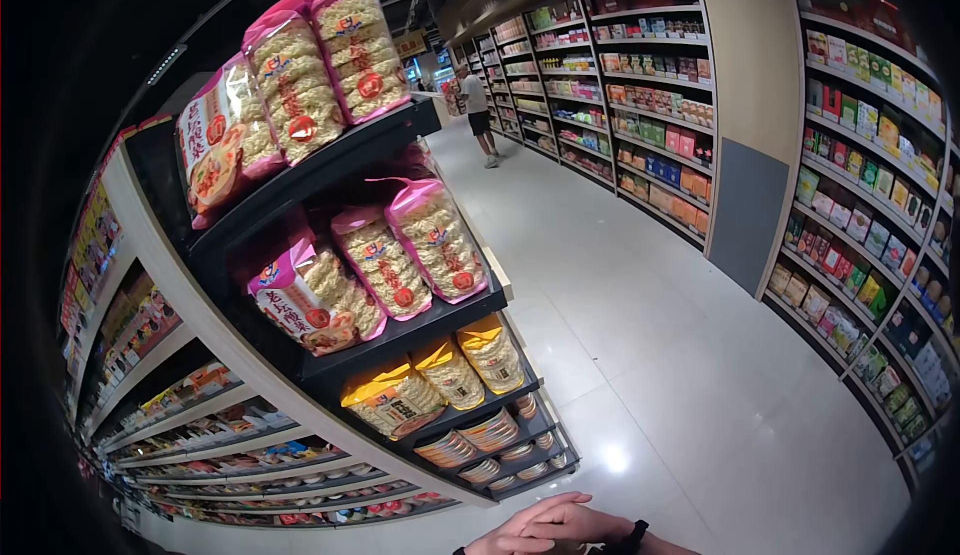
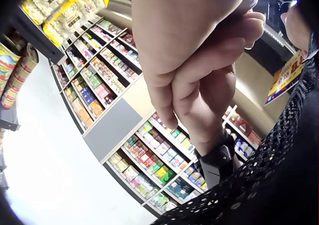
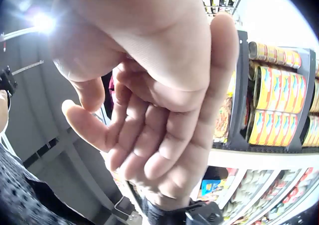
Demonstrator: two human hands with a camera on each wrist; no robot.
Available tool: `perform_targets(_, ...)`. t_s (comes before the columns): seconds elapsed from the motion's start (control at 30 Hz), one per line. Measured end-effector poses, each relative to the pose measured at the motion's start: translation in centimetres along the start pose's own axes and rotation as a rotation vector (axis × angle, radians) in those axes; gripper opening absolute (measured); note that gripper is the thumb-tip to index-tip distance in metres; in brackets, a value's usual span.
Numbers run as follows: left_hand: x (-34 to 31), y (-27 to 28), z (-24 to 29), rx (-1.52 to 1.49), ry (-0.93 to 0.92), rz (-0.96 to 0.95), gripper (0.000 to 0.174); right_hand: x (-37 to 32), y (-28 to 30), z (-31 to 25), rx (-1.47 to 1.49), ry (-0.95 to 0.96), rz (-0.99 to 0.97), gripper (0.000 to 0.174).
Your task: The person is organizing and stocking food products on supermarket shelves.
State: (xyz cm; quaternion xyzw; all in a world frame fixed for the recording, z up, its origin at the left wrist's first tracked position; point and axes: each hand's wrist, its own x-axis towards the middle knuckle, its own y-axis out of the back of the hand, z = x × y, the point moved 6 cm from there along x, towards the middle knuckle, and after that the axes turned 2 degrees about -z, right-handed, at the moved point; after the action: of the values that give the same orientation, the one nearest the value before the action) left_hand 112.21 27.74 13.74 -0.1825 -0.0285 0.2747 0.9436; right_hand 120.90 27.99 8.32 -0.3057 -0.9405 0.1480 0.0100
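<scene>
Above a pale floor (image 1: pixel 660 395), left hand (image 1: pixel 512 528) and right hand (image 1: pixel 592 526) clasp each other's fingers (image 3: pixel 156 161), apart from stacked containers (image 1: pixel 490 432).

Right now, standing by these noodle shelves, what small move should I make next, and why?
I'd probably part your left hand and right hand: they're folded together, neither holds any goods, and noodle packs stand on the shelves ahead, so separate hands would likely be readier to reach.
</scene>
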Motion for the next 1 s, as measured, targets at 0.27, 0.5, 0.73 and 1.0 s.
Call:
perform_targets(0.27,13.5,5.1,-5.1,0.336,-0.118,-0.174,0.055,-2.1,13.2,3.7,0.110,-0.042,0.128,0.030)
perform_targets(0.5,28.4,8.0,-2.2,0.066,0.150,0.038,0.044,-5.1,26.7,-3.2,-0.054,-0.105,0.328,0.030)
perform_targets(0.73,37.5,9.6,0.9,0.057,0.042,0.030,0.049,-6.5,35.9,-6.8,0.067,-0.037,0.285,0.050)
perform_targets(1.0,42.5,13.6,0.9,-0.061,-0.042,0.110,0.060,-4.5,41.9,-8.8,0.524,-0.015,0.103,0.011)
